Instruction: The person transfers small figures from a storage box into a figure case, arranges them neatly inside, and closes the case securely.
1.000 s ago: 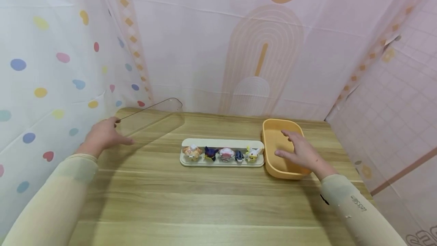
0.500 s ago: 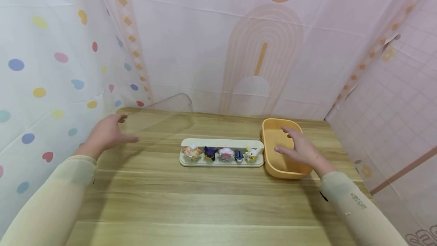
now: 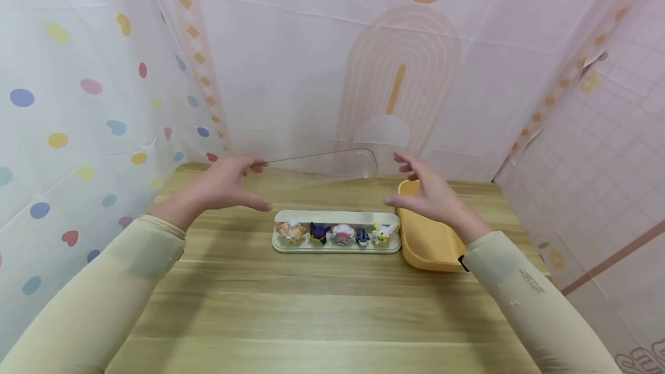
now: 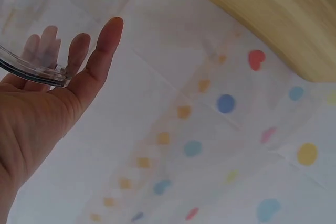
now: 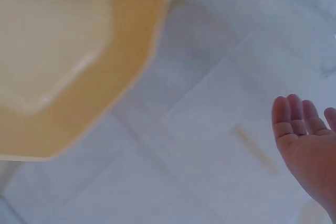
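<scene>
My left hand [image 3: 223, 183] holds one end of a long clear plastic cover [image 3: 322, 171], fingers and thumb spread around that end. Its dark-edged rim [image 4: 32, 73] lies against the fingers in the left wrist view. The cover hangs above and behind a long cream display base [image 3: 335, 249], rounded end pointing right. A row of several small toy figures, among them a pink-and-white one [image 3: 343, 234] and a yellow-and-white one [image 3: 383, 233], stands in the base. Off the cover's far end, my right hand [image 3: 428, 192] hovers with fingers apart, holding nothing.
A yellow-orange tub [image 3: 428, 244] stands at the right end of the base, partly under my right hand and forearm; its wall [image 5: 131, 35] looms large in the right wrist view. Wooden tabletop [image 3: 322, 305] stretches in front. Patterned cloth [image 3: 291, 74] hangs behind and on both sides.
My left hand has carried the clear cover rightward, from the table's left side to behind the base. My right hand has moved left and up from over the tub. The figures stay put.
</scene>
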A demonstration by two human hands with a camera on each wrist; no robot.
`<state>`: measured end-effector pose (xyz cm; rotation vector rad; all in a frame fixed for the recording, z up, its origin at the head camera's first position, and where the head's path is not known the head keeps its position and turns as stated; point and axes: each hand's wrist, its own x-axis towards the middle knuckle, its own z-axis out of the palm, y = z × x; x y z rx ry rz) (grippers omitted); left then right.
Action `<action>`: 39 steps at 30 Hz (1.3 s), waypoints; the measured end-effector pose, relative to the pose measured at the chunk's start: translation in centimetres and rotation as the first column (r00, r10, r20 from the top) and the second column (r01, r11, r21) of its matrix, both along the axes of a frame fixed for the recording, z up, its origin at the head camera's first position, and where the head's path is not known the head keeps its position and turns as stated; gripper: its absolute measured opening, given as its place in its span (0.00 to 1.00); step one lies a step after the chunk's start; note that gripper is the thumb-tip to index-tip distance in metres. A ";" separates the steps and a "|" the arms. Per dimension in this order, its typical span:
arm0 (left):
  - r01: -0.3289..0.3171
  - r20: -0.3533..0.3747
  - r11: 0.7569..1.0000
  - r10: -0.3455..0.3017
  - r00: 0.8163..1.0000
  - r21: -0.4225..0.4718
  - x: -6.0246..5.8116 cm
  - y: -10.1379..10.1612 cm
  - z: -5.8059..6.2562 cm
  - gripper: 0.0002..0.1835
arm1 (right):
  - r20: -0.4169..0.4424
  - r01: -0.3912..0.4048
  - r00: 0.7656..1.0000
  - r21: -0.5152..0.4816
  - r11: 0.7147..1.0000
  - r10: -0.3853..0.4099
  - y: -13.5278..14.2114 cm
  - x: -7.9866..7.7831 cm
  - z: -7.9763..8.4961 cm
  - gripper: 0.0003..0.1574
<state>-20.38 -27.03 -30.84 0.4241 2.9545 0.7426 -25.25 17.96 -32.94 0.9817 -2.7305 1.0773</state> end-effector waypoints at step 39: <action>0.138 0.002 0.975 -0.139 0.990 -0.175 0.1 9.1 -0.9 0.54 | 0.049 -0.086 0.996 0.131 0.988 0.080 1.7 0.6 -4.0 0.56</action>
